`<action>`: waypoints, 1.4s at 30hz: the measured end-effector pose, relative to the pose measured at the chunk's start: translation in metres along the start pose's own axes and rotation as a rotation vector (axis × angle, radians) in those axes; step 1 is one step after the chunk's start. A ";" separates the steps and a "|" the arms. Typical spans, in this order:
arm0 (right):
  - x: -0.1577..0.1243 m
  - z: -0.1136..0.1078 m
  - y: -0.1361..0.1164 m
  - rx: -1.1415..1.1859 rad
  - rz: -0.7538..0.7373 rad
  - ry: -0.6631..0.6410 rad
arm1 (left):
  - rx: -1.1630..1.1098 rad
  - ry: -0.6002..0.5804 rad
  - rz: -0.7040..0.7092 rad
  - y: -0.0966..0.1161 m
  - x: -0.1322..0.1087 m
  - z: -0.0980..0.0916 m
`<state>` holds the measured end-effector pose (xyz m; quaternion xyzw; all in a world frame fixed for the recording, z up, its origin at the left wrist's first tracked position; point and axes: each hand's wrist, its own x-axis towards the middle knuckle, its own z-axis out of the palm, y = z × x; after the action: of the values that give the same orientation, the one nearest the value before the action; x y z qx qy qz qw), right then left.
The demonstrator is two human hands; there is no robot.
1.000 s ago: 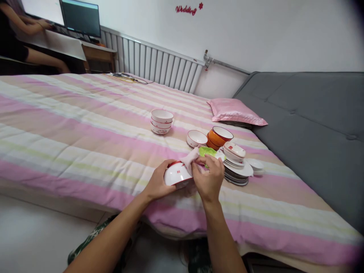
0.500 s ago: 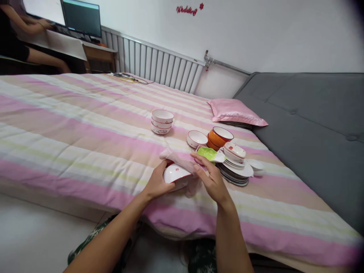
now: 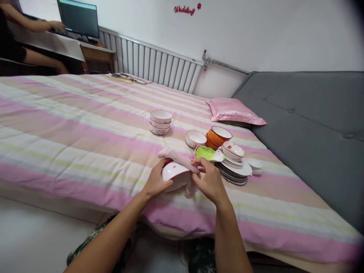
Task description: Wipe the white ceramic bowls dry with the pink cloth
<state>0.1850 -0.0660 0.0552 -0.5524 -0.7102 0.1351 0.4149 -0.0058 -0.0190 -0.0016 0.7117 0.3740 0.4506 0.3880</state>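
A white bowl (image 3: 172, 171) with a red rim is tilted on its side above the bed's near edge. My left hand (image 3: 156, 179) grips it from the left, thumb on the near side. A pale pink cloth (image 3: 179, 160) lies over the bowl's far rim and hangs down at its right. My right hand (image 3: 209, 179) pinches the cloth against the bowl's right rim. Just beyond my right hand sits a green leaf-shaped dish (image 3: 207, 153). Part of the bowl is hidden by the cloth and fingers.
Three stacked bowls (image 3: 160, 122) stand farther off. To the right are a single white bowl (image 3: 196, 138), orange bowls (image 3: 218, 135), a stack of plates (image 3: 236, 170) and small dishes (image 3: 233, 149). A pink pillow (image 3: 236, 110) lies behind. At far left, a person's arm (image 3: 36, 25) reaches over a desk.
My right hand has curled its fingers and closed on the cloth at the bowl's rim, where they were stretched out before. The seated person's hand has moved right.
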 end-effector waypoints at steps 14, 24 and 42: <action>-0.011 -0.006 -0.038 -0.205 -0.055 0.013 | 0.029 0.021 -0.046 0.005 0.000 0.000; -0.007 0.005 -0.021 -0.198 -0.227 -0.140 | 0.065 -0.027 0.076 0.009 -0.003 0.001; 0.003 0.030 -0.011 -0.228 -0.258 -0.121 | 0.157 -0.043 0.086 0.013 -0.005 0.005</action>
<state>0.1552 -0.0590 0.0456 -0.4909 -0.8096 0.0322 0.3202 -0.0003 -0.0303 0.0067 0.7649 0.3690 0.4205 0.3193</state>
